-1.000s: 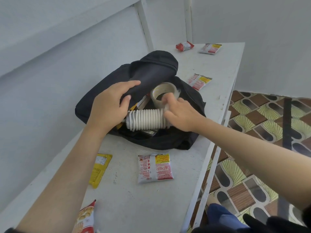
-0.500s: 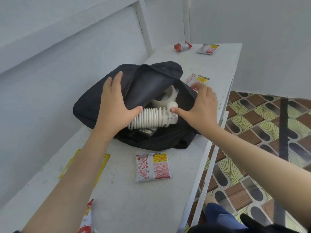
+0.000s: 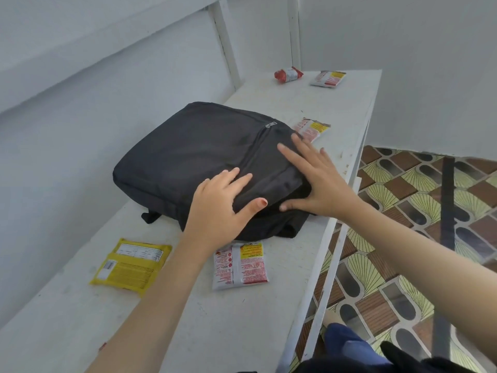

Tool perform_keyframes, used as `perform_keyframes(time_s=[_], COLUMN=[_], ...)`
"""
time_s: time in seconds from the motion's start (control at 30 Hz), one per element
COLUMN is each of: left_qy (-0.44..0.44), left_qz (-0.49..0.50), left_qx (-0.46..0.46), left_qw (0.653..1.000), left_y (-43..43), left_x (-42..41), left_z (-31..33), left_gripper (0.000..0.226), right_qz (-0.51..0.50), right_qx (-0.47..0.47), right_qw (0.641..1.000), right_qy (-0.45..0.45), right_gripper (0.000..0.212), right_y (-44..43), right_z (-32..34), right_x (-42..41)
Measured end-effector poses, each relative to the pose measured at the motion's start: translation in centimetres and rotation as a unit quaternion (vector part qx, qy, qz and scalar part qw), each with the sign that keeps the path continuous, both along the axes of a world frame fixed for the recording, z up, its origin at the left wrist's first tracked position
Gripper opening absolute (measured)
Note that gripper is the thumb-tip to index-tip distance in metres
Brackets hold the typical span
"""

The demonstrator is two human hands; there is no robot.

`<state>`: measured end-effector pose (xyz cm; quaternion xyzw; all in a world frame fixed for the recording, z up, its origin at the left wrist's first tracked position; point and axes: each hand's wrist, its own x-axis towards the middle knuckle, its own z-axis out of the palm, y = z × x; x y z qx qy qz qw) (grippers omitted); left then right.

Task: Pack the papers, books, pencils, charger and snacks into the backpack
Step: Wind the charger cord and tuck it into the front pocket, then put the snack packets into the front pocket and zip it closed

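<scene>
On the white table [image 3: 242,332] I see a yellow snack packet [image 3: 131,265], then the left hand [image 3: 217,203] pressing flat-fingered on the black backpack [image 3: 188,152] (lying flat, mid-table); the right hand [image 3: 320,181], fingers spread, holding nothing, touches its right edge.
</scene>
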<state>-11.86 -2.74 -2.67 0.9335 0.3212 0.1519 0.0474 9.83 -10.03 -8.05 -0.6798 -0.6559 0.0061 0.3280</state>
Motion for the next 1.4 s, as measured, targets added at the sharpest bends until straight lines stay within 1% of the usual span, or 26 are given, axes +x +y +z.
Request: perform_keyframes(time_s=[0.1,0.17,0.23,0.3,0.47,0.57,0.73,0.83,0.87,0.97,1.03,1.1,1.17,1.23,1.27,1.33,1.4], left_qy=[0.003,0.008,0.016,0.025,0.057,0.054,0.000,-0.087,-0.115,-0.166,-0.188,-0.209,-0.230,-0.244,-0.246,-0.259,-0.280], left_qz=[0.004,0.007,0.014,0.023,0.038,0.051,0.060,0.077,0.086,0.114,0.128,0.142,0.155,0.165,0.173,0.207,0.253], left_qx=[0.018,0.029,0.049,0.074,0.133,0.150,0.135,0.115,0.115,0.124,0.117,0.108,0.105,0.111,0.116,0.127,0.133], left_qw=[1.000,1.000,0.999,0.997,0.989,0.986,0.989,0.987,0.983,0.972,0.967,0.961,0.955,0.949,0.947,0.935,0.917], left_y=[-0.1,-0.3,-0.5,-0.5,-0.8,-1.3,-1.9,-2.1,-2.1,-1.4,-1.0,-0.9,-0.9,-1.1,-1.2,-1.6,-2.4], left_x=[-0.2,-0.2,-0.1,0.0,-0.2,-0.3,0.0,0.6,1.0,2.1,2.6,2.7,2.5,2.5,2.5,2.8,3.2], left_z=[-1.3,-1.9,-2.3,-2.9,-4.8,-5.8,-6.2,-5.2,-4.6,-3.0,-2.5,-2.5,-2.9,-3.3,-3.5,-3.8,-4.0], left_gripper=[0.083,0.080,0.075,0.071,0.068,0.065,0.061,0.052,0.047,0.034,0.029,0.026,0.023,0.022,0.021,0.021,0.020], right_qz=[0.051,0.070,0.081,0.080,0.068,0.065,0.058,0.052,0.049,0.031,0.021,0.012,0.006,0.005,0.008,0.019,0.014], right_qx=[-0.029,-0.044,-0.059,-0.066,-0.055,-0.055,-0.022,0.026,0.036,0.052,0.077,0.091,0.084,0.069,0.057,0.019,-0.030], right_qw=[0.998,0.997,0.995,0.995,0.996,0.996,0.998,0.996,0.994,0.977,0.968,0.969,0.971,0.979,0.985,0.997,0.999], right_qy=[0.028,0.014,0.002,0.000,0.002,0.003,0.031,0.067,0.090,0.205,0.237,0.230,0.222,0.193,0.163,0.074,-0.008], right_gripper=[0.090,0.087,0.088,0.083,0.060,0.053,0.047,0.045,0.045,0.043,0.032,0.020,0.019,0.019,0.021,0.027,0.036], right_y=[-1.0,-1.6,-2.0,-2.3,-2.7,-2.6,-2.1,-1.4,-1.1,0.0,1.1,2.7,4.4,6.2,7.1,9.0,10.6], right_z=[-0.2,-0.3,-0.5,-0.8,-1.5,-2.1,-2.5,-2.2,-1.9,-1.0,-0.4,-0.2,0.0,-0.1,-0.1,-0.3,-0.5], right_x=[0.5,0.7,0.7,0.7,0.8,0.9,1.1,1.5,1.7,2.9,4.0,5.3,6.8,8.5,9.3,11.2,12.8])
